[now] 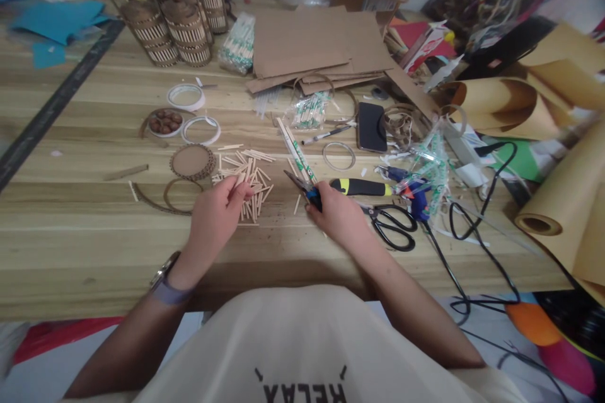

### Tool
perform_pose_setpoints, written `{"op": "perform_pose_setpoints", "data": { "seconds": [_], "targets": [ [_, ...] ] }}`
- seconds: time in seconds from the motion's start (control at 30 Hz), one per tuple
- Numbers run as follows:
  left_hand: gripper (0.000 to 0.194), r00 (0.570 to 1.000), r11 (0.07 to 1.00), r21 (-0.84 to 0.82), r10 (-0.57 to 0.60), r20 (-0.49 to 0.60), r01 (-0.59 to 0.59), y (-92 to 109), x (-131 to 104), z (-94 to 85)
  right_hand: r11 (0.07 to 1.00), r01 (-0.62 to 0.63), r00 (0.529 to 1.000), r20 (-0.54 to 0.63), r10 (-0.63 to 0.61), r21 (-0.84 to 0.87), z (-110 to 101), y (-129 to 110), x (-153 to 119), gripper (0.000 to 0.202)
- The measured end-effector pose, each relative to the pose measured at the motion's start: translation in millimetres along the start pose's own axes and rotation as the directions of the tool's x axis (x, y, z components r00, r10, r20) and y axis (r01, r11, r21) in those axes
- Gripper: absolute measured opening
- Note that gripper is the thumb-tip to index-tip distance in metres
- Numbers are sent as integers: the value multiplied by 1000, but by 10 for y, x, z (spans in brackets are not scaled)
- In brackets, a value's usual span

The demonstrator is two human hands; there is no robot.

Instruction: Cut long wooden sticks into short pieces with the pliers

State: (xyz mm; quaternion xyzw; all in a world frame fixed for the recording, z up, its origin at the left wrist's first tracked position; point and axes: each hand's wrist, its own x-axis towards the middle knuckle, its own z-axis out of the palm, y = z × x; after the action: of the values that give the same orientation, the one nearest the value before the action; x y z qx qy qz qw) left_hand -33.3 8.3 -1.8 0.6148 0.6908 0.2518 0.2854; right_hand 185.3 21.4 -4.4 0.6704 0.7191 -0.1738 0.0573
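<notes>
My left hand (218,209) is closed in a pinch around a short wooden stick (246,177), at the left of a loose pile of cut wooden sticks (258,201). My right hand (338,211) is wrapped around dark-handled pliers (302,187), whose jaws point up and left, apart from the left hand. Just beyond the pliers lie paper-wrapped chopsticks (297,151) with green print. A round cardboard disc (192,162) with a ridged edge sits left of the pile, beside a curved strip (158,203).
Black scissors (394,227), a yellow-black cutter (362,187) and a blue glue gun (418,201) with its cable lie to the right. A phone (372,126), cardboard sheets (302,44) and tape rolls (186,97) are farther back. Lantern-like stick models (186,31) stand back left.
</notes>
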Motion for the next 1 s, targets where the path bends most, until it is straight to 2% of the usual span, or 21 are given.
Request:
{"op": "perform_pose_setpoints", "data": {
  "seconds": [0.1, 0.17, 0.23, 0.33, 0.4, 0.47, 0.6, 0.7, 0.8, 0.87, 0.93, 1.0],
  "targets": [
    [34, 998, 966, 254, 61, -27, -53, -9, -6, 29, 998, 28, 999, 27, -27, -50, 18, -51, 11, 25],
    [40, 994, 939, 333, 103, -39, -84, -29, 2, 72, 997, 38, 999, 35, -35, -68, 22, -67, 18, 25],
    [42, 981, 922, 357, 186, -61, -153, -44, 7, 104, 996, 39, 999, 41, -36, -79, 20, -75, 21, 25],
    [40, 925, 890, 377, 340, -172, -257, -46, -20, 109, 995, 38, 998, 46, -34, -95, 7, -79, 11, 26],
    [38, 889, 880, 399, 377, -261, -257, -36, -68, 98, 992, 34, 999, 36, -30, -119, -7, -85, -5, 25],
    [37, 882, 878, 407, 382, -277, -252, -20, -129, 95, 988, 37, 999, 29, -33, -151, -26, -96, -18, 24],
    [34, 916, 882, 295, 398, -50, -368, 20, -240, 152, 990, 57, 995, 89, -45, -130, -62, -111, -13, 26],
    [27, 933, 927, 117, 347, 91, -356, 59, -287, 226, 995, 53, 993, 110, -43, -88, -65, -78, 6, 26],
    [23, 947, 974, -110, 219, 235, -198, 97, -299, 283, 999, 46, 996, 75, -47, 11, -68, 10, 20, 26],
    [24, 934, 969, -242, 127, 333, -45, 125, -292, 310, 980, 69, 997, 20, -75, 187, -87, 77, 22, 23],
    [27, 916, 931, -354, 68, 396, 84, 165, -278, 336, 895, 125, 992, -35, -122, 428, -112, 119, 11, 16],
    [30, 901, 873, -459, 54, 429, 167, 220, -261, 361, 721, 151, 987, -64, -147, 676, -121, 114, -11, 9]
  ]
}}
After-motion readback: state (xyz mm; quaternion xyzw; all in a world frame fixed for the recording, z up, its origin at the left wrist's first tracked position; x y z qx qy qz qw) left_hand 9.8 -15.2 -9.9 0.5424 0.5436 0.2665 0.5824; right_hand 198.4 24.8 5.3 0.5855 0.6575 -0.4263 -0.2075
